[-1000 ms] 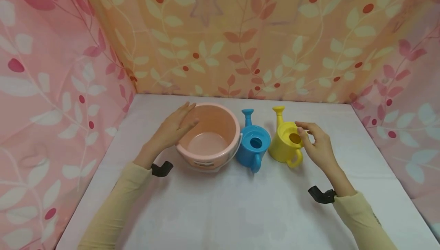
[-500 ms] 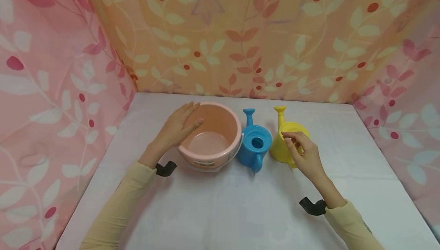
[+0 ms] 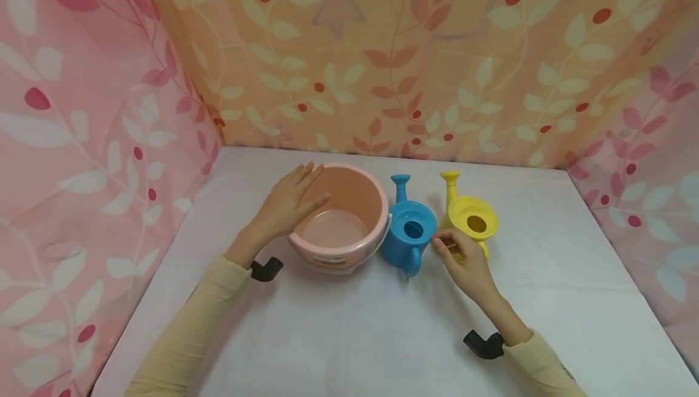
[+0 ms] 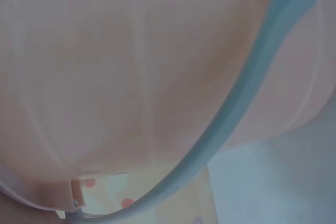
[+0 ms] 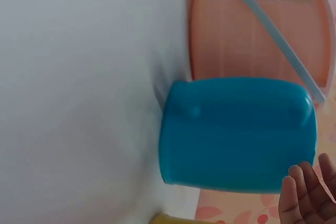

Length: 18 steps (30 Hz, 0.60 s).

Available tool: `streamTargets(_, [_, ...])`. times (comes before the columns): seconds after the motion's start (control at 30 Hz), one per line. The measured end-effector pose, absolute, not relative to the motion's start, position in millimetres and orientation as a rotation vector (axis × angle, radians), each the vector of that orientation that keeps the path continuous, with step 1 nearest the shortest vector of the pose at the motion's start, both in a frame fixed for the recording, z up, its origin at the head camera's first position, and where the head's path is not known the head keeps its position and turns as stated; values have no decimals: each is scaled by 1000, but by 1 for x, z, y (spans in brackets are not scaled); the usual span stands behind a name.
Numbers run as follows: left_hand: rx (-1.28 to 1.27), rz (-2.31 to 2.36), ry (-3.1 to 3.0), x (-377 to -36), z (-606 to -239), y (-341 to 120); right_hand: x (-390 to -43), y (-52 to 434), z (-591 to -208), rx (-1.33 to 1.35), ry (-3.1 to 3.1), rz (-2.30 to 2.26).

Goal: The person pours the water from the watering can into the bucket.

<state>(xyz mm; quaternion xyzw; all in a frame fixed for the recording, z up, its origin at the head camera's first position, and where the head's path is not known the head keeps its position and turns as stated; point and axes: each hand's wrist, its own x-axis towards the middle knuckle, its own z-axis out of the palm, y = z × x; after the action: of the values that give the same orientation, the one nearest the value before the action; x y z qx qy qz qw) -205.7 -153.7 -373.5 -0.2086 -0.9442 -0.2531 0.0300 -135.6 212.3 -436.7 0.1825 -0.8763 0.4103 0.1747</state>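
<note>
Sitting on the table (image 3: 349, 336): one pink bucket (image 3: 349, 203), two watering cans, one blue (image 3: 408, 233) and one yellow (image 3: 474, 220); two hands (image 3: 286, 206) (image 3: 464, 260) showing.

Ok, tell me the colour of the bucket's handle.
The bucket's handle is pale blue-white, clearest in the right wrist view.

A white-covered table (image 3: 338, 336) stands enclosed by leaf-patterned cloth walls (image 3: 415, 51), orange behind, pink at both sides

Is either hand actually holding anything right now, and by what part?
Nothing is gripped. Left hand rests flat on the pink bucket's rim; right hand hovers between both watering cans.
</note>
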Motion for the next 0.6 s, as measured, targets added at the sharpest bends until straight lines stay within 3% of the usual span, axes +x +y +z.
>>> streamTargets(0.33, [-647,-806,-2886,-204,-376,-153,-125,197,-456,453,-2517,1320])
streamTargets(0.6, [-625,-816,-2896,-203,-375,-154,-108,174,-434,423,-2565,1311])
